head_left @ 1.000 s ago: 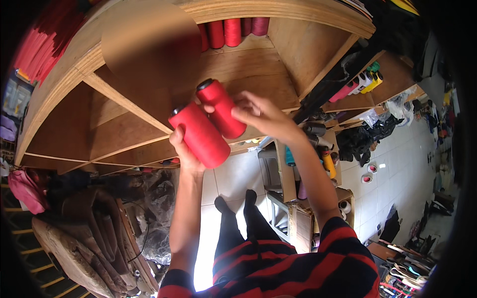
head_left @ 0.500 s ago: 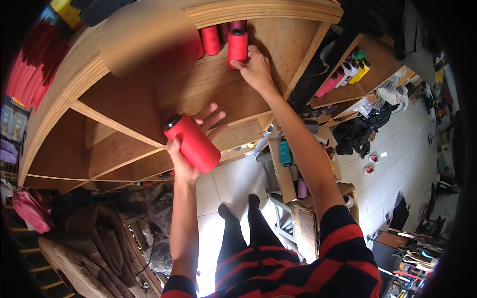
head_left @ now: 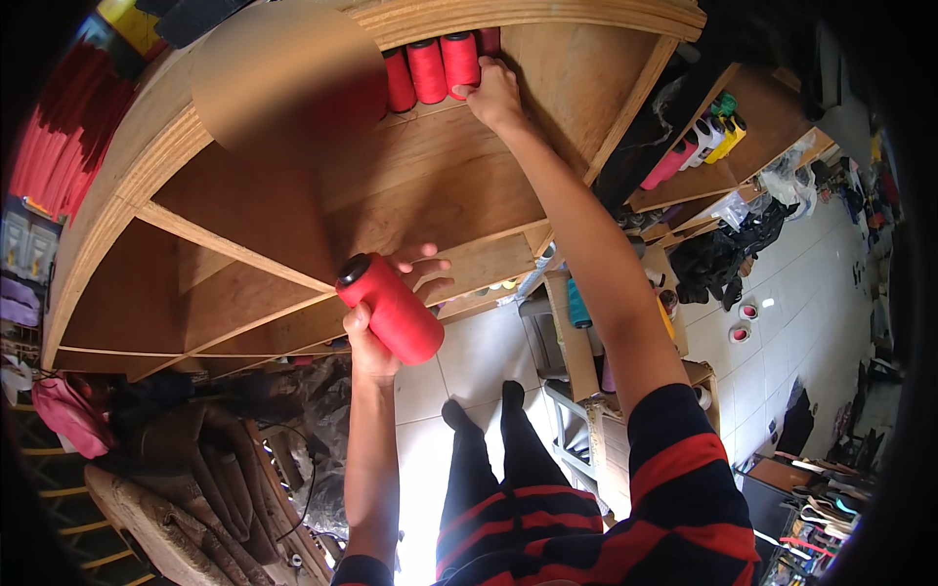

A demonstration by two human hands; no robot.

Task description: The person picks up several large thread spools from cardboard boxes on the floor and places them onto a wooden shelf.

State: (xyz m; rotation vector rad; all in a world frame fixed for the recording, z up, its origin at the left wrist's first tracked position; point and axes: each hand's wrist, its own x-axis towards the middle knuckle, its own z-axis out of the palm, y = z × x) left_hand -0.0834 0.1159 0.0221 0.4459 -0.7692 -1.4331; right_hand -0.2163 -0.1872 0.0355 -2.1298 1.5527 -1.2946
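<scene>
At the far edge of the wooden shelf [head_left: 449, 161]: a red thread spool [head_left: 460, 66] is being set upright, judged to be the step in hand; it is stood at the right of two more red spools [head_left: 426, 71], a darker spool [head_left: 490, 41] being part-hidden behind.
Right hand [head_left: 494, 96]: narrow, thumb and fingers kept on the lower part of that spool; whether full weight is on the board cannot be told.
Left hand [head_left: 373, 352]: a second red spool [head_left: 391, 311] is held tilted, in front of the shelf's near edge; thumb laid on its side, other fingers spread behind.
Next move: release of the shelved spool seems called for, without its neighbours being knocked; then the second one would be brought up.
Versus half a second ago: spool at the far edge shifted back and left, into line with the row; left-hand spool still held, much the same tilt.
</scene>
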